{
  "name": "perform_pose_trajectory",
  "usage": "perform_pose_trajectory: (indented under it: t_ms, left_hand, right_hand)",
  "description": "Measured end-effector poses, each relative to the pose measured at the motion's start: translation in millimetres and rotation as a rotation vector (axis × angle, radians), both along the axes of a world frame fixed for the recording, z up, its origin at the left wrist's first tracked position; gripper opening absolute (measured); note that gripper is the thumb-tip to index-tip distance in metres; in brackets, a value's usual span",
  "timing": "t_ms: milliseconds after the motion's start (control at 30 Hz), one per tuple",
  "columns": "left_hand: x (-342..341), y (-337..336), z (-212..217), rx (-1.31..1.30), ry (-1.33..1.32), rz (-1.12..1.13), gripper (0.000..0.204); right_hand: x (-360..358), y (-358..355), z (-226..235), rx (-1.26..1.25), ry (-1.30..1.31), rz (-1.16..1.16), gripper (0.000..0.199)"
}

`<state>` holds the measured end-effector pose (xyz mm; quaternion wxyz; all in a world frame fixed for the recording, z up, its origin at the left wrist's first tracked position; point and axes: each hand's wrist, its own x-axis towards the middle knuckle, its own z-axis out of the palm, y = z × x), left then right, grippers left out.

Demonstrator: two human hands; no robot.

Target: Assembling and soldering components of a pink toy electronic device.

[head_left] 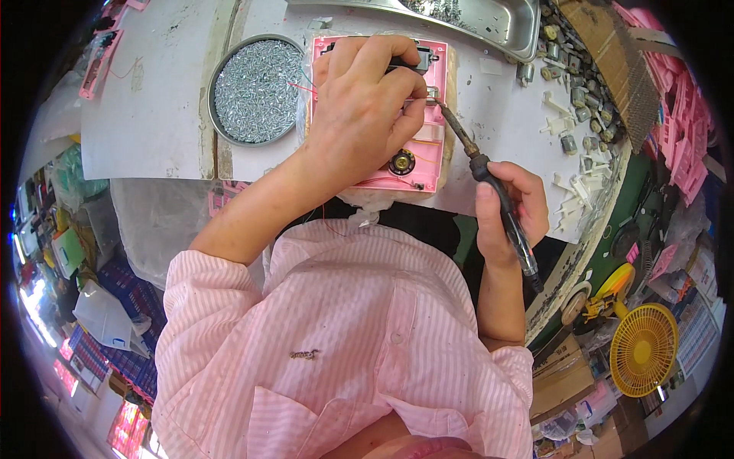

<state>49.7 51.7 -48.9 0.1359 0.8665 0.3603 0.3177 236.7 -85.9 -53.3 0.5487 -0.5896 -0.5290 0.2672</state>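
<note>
A pink plastic housing point(372, 183) lies on a plastic-wrapped pad on the bench. It holds a round black speaker point(401, 161), a black part along its far edge and thin wires. My left hand point(363, 103) reaches across it, thumb and fingertips pinched together beside a small metal part point(433, 93); what they hold, if anything, is too small to make out. A red wire point(303, 89) sticks out to the left of this hand. Gripped by its black handle, a soldering iron point(498, 187) is in my right hand point(520, 210). Its tip meets the metal part near my left fingertips.
Left of the housing stands a round tray point(256, 92) full of small screws. A metal tray point(497, 27) lies at the back. Small motors point(581, 99) and white plastic pieces point(569, 203) are scattered at the right, beside pink parts point(680, 141). A yellow fan point(644, 349) stands lower right.
</note>
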Motion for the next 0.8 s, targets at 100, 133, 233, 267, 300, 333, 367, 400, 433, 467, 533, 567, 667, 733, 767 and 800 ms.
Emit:
perform_pose_trajectory:
  t_ms: [100, 133, 233, 267, 300, 333, 367, 400, 433, 467, 533, 567, 667, 733, 767, 800]
  left_hand:
    - [-1, 0, -1, 0.003, -0.004, -0.002, 0.013]
    - [0, 0, 0, 0.0, -0.004, -0.003, 0.013]
    - [-1, 0, 0, -0.002, -0.007, -0.005, 0.013]
    - [-1, 0, 0, -0.001, -0.008, -0.005, 0.013]
    - [-1, 0, 0, -0.001, -0.01, -0.004, 0.013]
    - [0, 0, 1, -0.001, -0.011, -0.003, 0.013]
    - [0, 0, 1, 0.0, -0.012, -0.002, 0.014]
    - [0, 0, 0, 0.005, -0.013, -0.002, 0.014]
    - [0, 1, 0, 0.01, -0.015, -0.003, 0.014]
    - [1, 1, -1, 0.016, -0.016, -0.003, 0.014]
    - [0, 1, -1, 0.015, -0.008, 0.001, 0.014]
    - [0, 1, -1, 0.015, -0.004, 0.003, 0.014]
    - [2, 1, -1, 0.015, -0.003, 0.012, 0.014]
    - [4, 0, 1, 0.019, 0.012, 0.025, 0.014]
    - [5, 0, 2, 0.021, 0.019, 0.031, 0.013]
    - [6, 0, 2, 0.016, 0.02, 0.035, 0.013]
  right_hand:
    - [2, -2, 1, -0.01, -0.028, 0.008, 0.027]
    - [2, -4, 2, -0.016, -0.019, -0.002, 0.027]
    - [2, -5, 6, -0.025, 0.013, -0.025, 0.027]
    - [2, -5, 8, -0.025, 0.026, -0.027, 0.026]
    - [2, -5, 9, -0.029, 0.028, -0.03, 0.026]
    - [3, -6, 10, -0.033, 0.029, -0.033, 0.026]
    - [5, -7, 11, -0.042, 0.019, -0.035, 0.026]
    - [5, -7, 11, -0.041, 0.017, -0.037, 0.027]
    - [6, -7, 11, -0.04, 0.016, -0.039, 0.027]
    - [5, -6, 12, -0.03, 0.022, -0.041, 0.027]
    - [6, -6, 11, -0.023, 0.029, -0.037, 0.028]
    - [8, -6, 11, -0.026, 0.03, -0.031, 0.028]
    - [7, -5, 10, -0.012, 0.06, -0.026, 0.029]
    - [7, -3, 10, -0.005, 0.073, -0.025, 0.029]
    - [7, -3, 10, -0.007, 0.069, -0.026, 0.029]
    - [7, -2, 9, -0.009, 0.064, -0.025, 0.029]
